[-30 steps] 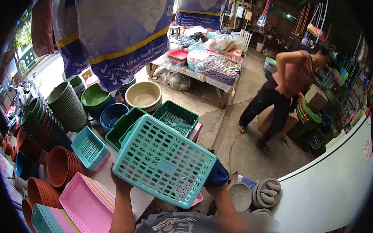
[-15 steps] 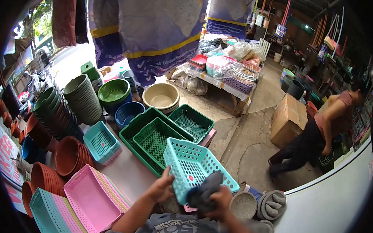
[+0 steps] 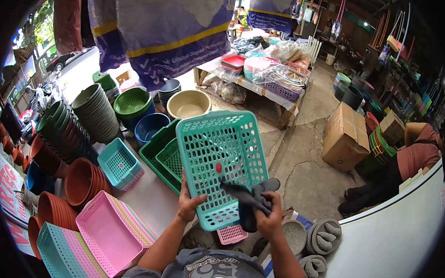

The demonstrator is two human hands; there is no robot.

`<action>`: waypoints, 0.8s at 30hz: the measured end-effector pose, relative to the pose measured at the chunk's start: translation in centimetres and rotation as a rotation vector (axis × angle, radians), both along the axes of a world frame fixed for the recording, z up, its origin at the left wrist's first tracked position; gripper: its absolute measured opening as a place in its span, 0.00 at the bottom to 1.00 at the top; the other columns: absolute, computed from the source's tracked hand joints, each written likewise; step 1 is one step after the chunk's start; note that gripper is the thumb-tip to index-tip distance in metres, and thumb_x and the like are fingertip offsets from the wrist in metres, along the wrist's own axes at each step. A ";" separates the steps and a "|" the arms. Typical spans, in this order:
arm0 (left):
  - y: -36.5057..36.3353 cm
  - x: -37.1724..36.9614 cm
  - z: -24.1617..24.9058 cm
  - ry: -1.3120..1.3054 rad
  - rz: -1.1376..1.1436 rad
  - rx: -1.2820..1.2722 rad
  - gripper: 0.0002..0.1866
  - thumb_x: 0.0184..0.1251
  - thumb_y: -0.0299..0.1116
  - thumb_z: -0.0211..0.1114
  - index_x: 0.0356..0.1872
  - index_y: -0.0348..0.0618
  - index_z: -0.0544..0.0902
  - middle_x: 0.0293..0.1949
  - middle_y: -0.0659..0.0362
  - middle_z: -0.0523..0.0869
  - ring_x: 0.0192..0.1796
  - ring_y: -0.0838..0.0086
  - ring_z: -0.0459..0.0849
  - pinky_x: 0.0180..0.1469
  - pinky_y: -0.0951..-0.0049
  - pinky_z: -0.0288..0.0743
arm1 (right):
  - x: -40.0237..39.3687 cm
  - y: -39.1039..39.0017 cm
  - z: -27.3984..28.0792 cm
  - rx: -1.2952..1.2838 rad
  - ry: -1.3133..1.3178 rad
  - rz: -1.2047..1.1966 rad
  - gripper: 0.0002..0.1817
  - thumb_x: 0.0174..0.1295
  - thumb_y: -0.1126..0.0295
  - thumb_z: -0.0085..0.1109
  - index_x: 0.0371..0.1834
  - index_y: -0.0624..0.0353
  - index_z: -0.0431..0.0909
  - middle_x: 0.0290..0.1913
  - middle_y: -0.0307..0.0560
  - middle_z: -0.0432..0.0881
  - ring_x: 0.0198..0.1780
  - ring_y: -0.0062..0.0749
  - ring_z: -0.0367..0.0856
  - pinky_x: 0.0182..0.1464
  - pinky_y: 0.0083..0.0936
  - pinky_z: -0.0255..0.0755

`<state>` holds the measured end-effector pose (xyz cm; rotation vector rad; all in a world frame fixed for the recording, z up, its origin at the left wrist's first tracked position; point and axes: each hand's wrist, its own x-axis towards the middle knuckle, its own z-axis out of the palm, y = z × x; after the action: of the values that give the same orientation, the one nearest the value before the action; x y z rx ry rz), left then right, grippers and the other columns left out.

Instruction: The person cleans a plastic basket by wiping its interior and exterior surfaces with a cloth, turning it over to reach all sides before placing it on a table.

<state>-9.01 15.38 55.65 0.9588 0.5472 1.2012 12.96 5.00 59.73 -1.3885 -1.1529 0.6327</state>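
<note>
A teal perforated basket (image 3: 222, 158) with a red round sticker is held up in front of me, its open side facing me. My left hand (image 3: 188, 204) grips its lower left edge, thumb on the rim. In my right hand (image 3: 270, 214) a dark grey cloth (image 3: 252, 201) is bunched, and it lies against the basket's lower right corner. Below the basket, a small pink basket (image 3: 232, 234) shows. Dark green crates (image 3: 156, 151) are partly hidden behind the teal one.
Stacked pink baskets (image 3: 109, 228), brown pots (image 3: 81, 180) and a teal basket stack (image 3: 119, 162) stand left. Stone mortars (image 3: 323, 235) sit at right. A cardboard box (image 3: 346, 138) and a bending person (image 3: 418, 158) are further right. Plastic sacks (image 3: 172, 29) hang above.
The teal basket has been raised and tilted upright toward me, with my left hand along its side. The cloth has shifted slightly right and up. The other person has moved right and bent lower.
</note>
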 end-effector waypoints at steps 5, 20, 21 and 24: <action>-0.5 1.7 1.8 0.142 0.005 0.195 0.61 0.46 0.35 0.72 0.75 0.48 0.34 0.68 0.48 0.62 0.66 0.60 0.68 0.66 0.60 0.62 | -6.0 0.9 -2.5 -0.196 -0.135 0.628 0.26 0.62 0.62 0.54 0.62 0.61 0.65 0.53 0.60 0.78 0.51 0.54 0.79 0.52 0.41 0.71; -0.8 1.2 -0.6 0.089 -0.056 0.181 0.62 0.39 0.31 0.74 0.75 0.41 0.39 0.68 0.47 0.63 0.67 0.60 0.67 0.69 0.63 0.58 | -6.3 2.3 -4.7 -0.152 -0.299 0.620 0.17 0.49 0.65 0.60 0.43 0.57 0.79 0.36 0.55 0.81 0.42 0.56 0.77 0.47 0.43 0.71; -0.4 0.8 -1.3 0.129 -0.021 0.264 0.62 0.38 0.32 0.75 0.74 0.39 0.40 0.67 0.46 0.63 0.67 0.60 0.67 0.69 0.63 0.57 | -6.3 2.5 -5.0 -0.116 -0.332 0.643 0.16 0.49 0.65 0.60 0.42 0.57 0.80 0.38 0.54 0.80 0.43 0.55 0.76 0.47 0.43 0.70; -0.9 -0.5 -2.3 0.321 -0.038 0.252 0.62 0.37 0.35 0.75 0.74 0.36 0.43 0.68 0.45 0.62 0.68 0.60 0.64 0.70 0.64 0.55 | -2.5 3.1 -7.0 -0.226 -0.907 0.508 0.13 0.46 0.67 0.57 0.36 0.52 0.82 0.33 0.49 0.81 0.41 0.48 0.78 0.43 0.42 0.69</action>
<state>-9.52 14.47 53.34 1.3859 0.6362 1.1049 10.48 8.14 52.74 -1.6362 -2.2591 0.4854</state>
